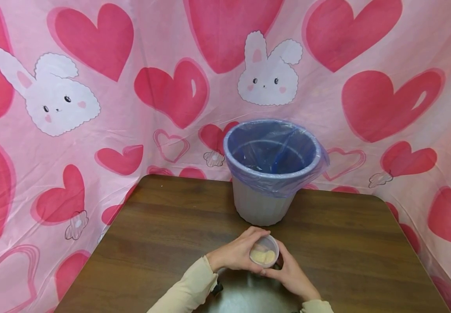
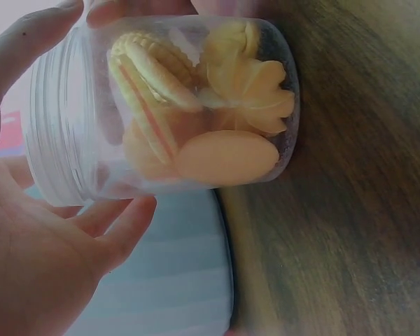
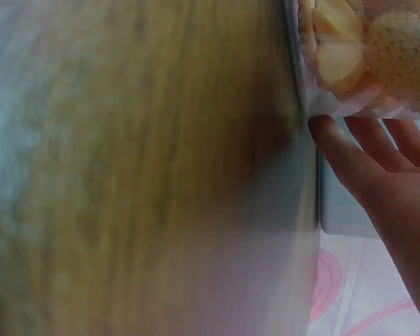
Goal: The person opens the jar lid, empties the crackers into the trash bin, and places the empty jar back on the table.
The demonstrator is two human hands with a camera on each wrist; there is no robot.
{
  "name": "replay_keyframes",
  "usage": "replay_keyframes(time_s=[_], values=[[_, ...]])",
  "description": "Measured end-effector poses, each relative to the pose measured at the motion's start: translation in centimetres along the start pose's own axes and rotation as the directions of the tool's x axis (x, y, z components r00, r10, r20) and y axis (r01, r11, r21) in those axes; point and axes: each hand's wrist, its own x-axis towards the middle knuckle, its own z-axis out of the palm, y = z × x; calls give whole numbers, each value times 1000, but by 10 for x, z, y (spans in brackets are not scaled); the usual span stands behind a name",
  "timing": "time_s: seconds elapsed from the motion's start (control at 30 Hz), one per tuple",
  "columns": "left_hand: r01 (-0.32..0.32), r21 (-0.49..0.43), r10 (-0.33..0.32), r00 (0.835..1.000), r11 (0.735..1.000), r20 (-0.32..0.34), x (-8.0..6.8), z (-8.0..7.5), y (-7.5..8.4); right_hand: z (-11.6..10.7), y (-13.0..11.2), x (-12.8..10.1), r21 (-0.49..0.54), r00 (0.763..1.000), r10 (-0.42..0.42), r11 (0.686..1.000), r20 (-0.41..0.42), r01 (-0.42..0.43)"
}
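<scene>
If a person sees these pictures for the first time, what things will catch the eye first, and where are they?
First the pink backdrop of red hearts and white rabbits, which fills the space behind the brown table. Next, at the table's far edge, a grey bin lined with a blue bag. Near the front edge, the left hand and right hand hold a small clear jar of pale biscuits.

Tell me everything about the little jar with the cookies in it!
The jar is small, round and clear, probably plastic, with a ribbed band near its mouth. No lid shows. Pale yellow cookies fill it, some sandwiched. The left hand and right hand hold it between them just over the brown table, in front of the bin.
</scene>
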Motion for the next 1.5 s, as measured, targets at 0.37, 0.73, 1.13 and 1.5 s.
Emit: replay_keyframes(time_s=[0.37,0.73,1.13,1.5], values=[[-9,11,9,1000,1000,4,-2,-1,-1,0,-1,-1,-2,1000,6,1000,-3,-6],[-23,36,23,1000,999,-2,-6,-3,-4,2,-1,0,21,999,32,999,-32,-31],[-24,47,24,1000,999,3,-9,-5,-3,2,-2,-1,21,999,40,999,-18,-39],[-21,55,21,1000,998,-2,-12,-6,-4,2,-3,0,35,998,55,998,-10,-55]])
